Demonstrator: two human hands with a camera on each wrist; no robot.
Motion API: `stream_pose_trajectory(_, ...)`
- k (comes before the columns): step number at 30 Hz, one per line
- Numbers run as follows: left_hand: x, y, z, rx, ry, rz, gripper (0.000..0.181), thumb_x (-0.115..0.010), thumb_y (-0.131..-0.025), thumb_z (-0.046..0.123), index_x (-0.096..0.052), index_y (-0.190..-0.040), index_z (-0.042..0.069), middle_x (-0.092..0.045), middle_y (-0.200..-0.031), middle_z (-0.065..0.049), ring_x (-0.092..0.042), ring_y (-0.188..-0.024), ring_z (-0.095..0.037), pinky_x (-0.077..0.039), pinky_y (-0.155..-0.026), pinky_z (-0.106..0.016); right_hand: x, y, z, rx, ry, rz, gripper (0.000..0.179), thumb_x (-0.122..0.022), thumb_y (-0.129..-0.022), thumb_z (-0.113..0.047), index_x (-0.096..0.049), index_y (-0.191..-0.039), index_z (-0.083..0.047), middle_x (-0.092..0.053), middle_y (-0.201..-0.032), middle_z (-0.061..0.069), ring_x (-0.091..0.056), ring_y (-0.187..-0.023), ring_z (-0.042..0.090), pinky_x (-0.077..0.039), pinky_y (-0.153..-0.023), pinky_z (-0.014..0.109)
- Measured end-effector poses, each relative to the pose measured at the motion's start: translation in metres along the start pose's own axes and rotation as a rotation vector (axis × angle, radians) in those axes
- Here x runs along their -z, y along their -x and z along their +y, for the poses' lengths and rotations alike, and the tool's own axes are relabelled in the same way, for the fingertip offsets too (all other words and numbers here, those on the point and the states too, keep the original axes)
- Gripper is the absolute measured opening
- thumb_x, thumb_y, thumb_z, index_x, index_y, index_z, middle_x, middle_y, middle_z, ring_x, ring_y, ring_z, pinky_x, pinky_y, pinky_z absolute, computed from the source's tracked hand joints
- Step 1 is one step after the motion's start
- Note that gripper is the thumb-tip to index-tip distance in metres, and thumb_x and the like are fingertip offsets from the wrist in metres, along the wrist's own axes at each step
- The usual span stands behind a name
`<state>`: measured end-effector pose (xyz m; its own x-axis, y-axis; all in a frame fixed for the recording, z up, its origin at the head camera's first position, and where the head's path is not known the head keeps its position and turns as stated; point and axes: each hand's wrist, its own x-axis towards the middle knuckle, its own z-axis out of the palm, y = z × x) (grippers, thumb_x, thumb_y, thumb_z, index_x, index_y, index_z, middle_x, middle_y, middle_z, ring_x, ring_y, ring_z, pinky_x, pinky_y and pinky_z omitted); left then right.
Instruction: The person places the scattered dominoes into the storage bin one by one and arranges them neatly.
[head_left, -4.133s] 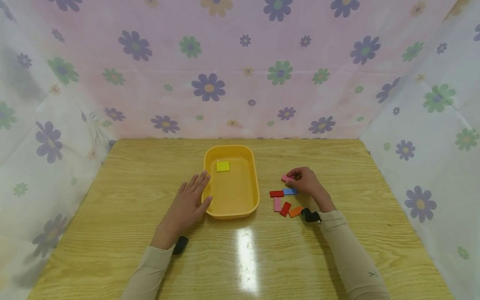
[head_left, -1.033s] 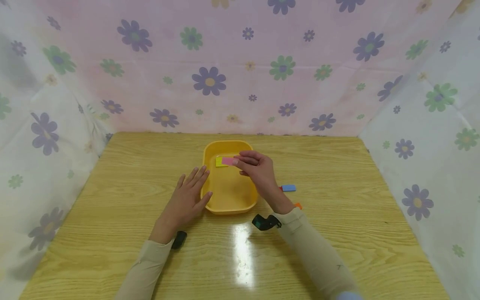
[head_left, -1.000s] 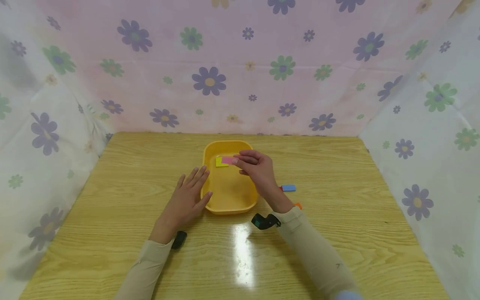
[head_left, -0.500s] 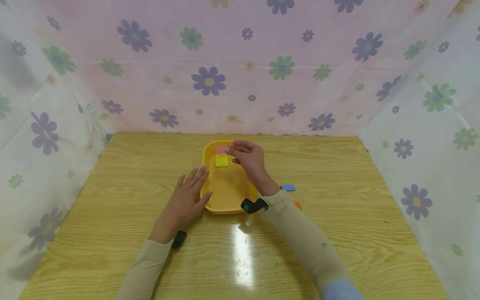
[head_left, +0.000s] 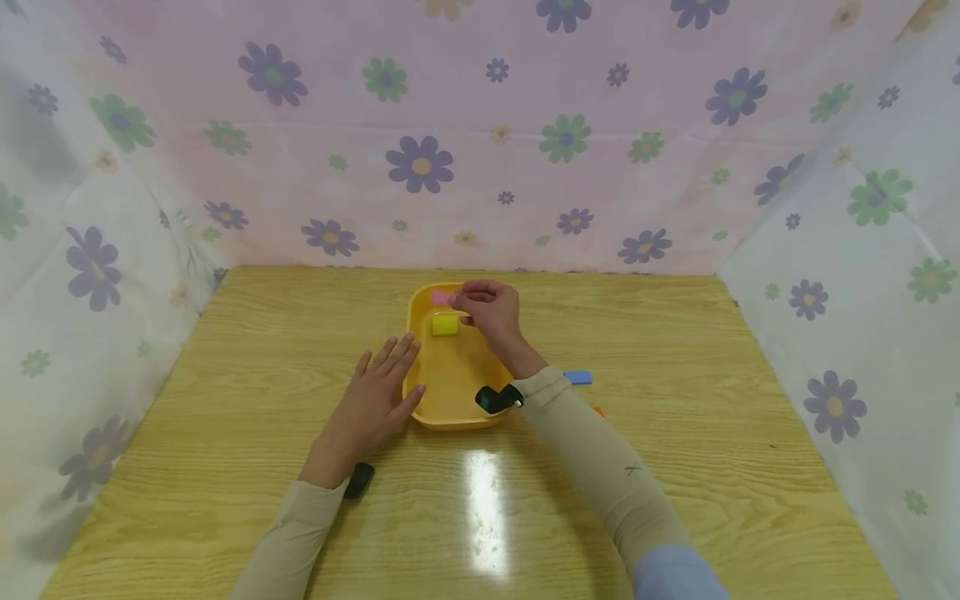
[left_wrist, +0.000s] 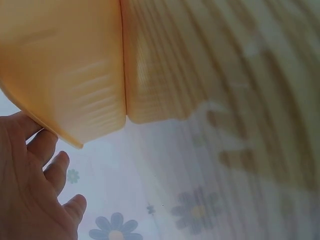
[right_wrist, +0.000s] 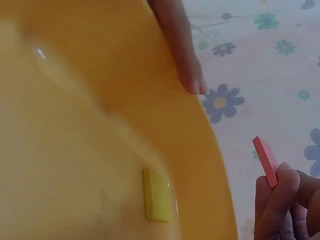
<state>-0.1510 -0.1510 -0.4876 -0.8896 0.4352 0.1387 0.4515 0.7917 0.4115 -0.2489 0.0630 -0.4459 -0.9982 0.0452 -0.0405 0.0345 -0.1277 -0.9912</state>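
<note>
My right hand (head_left: 492, 317) pinches a pink domino-like block (head_left: 441, 297) between thumb and fingertips, above the far end of the yellow plastic tray (head_left: 457, 423). In the right wrist view the pink block (right_wrist: 266, 162) sticks up from the fingers, apart from the tray. A yellow block (head_left: 445, 324) lies inside the tray near its far end, just short of the held one. My left hand (head_left: 372, 408) rests on the tray's left rim with fingers straight and spread; the left wrist view shows its fingers (left_wrist: 42, 147) against the rim.
On the wooden table (head_left: 675, 350), right of the tray, lie a blue block (head_left: 578, 377) and an orange block (head_left: 598, 412), partly hidden by the right sleeve. A flowered cloth (head_left: 480, 167) hangs behind the table and along both sides.
My right hand has picked up the pink block from right of the tray and carried it left over the tray, then further toward the far end. The left hand has stayed on the rim.
</note>
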Motion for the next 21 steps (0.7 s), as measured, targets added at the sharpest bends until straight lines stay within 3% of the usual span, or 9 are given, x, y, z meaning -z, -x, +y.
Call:
stream_pose_trajectory(3, 0.0, 0.0, 0.0, -0.003, 0.003, 0.003, 0.067, -0.048, -0.106, 0.044, -0.029, -0.161, 0.01, -0.02, -0.17, -0.004, -0.017, -0.157, -0.03, -0.009, -0.124, -0.061, -0.002, -0.002, 0.004, 0.018, 0.063, -0.008, 0.019, -0.079, -0.087, -0.002, -0.071, -0.103, 0.003, -0.071, -0.088, 0.008, -0.071, -0.073, 0.015, -0.058, -0.058, 0.024)
stream_pose_trajectory(8, 0.0, 0.0, 0.0, -0.005, 0.006, 0.008, 0.067, -0.048, -0.107, 0.044, -0.029, -0.161, 0.01, -0.02, -0.17, -0.004, -0.017, -0.157, -0.031, -0.009, -0.124, -0.061, -0.003, -0.005, 0.008, 0.012, 0.205, -0.04, 0.027, -0.078, -0.087, -0.001, -0.069, -0.111, 0.008, -0.073, -0.098, 0.02, -0.074, -0.082, 0.033, -0.062, -0.064, 0.033)
stream_pose_trajectory(12, -0.001, 0.0, 0.0, -0.013, 0.003, 0.025, 0.067, -0.049, -0.106, 0.042, -0.031, -0.161, 0.008, -0.023, -0.169, -0.006, -0.019, -0.156, -0.032, -0.011, -0.123, -0.062, -0.003, -0.006, 0.012, -0.029, 0.319, -0.072, 0.032, -0.077, -0.084, 0.002, -0.067, -0.113, 0.013, -0.074, -0.099, 0.025, -0.074, -0.081, 0.038, -0.063, -0.072, 0.044)
stream_pose_trajectory(16, -0.001, -0.001, -0.001, -0.016, -0.004, 0.033, 0.066, -0.05, -0.106, 0.042, -0.032, -0.16, 0.008, -0.024, -0.169, -0.007, -0.021, -0.156, -0.033, -0.011, -0.123, -0.063, -0.001, -0.005, 0.016, -0.045, 0.42, -0.107, 0.036, -0.079, -0.081, 0.003, -0.066, -0.112, 0.014, -0.074, -0.091, 0.025, -0.073, -0.069, 0.032, -0.063, -0.072, 0.043)
stream_pose_trajectory(21, -0.002, -0.001, -0.001, -0.014, -0.003, 0.026, 0.066, -0.049, -0.106, 0.042, -0.032, -0.16, 0.009, -0.024, -0.169, -0.007, -0.02, -0.156, -0.034, -0.011, -0.123, -0.063, 0.003, -0.005, 0.023, -0.06, 0.538, -0.135, 0.04, -0.086, -0.076, -0.004, -0.069, -0.108, 0.012, -0.073, -0.081, 0.02, -0.067, -0.059, 0.017, -0.059, -0.065, 0.029)
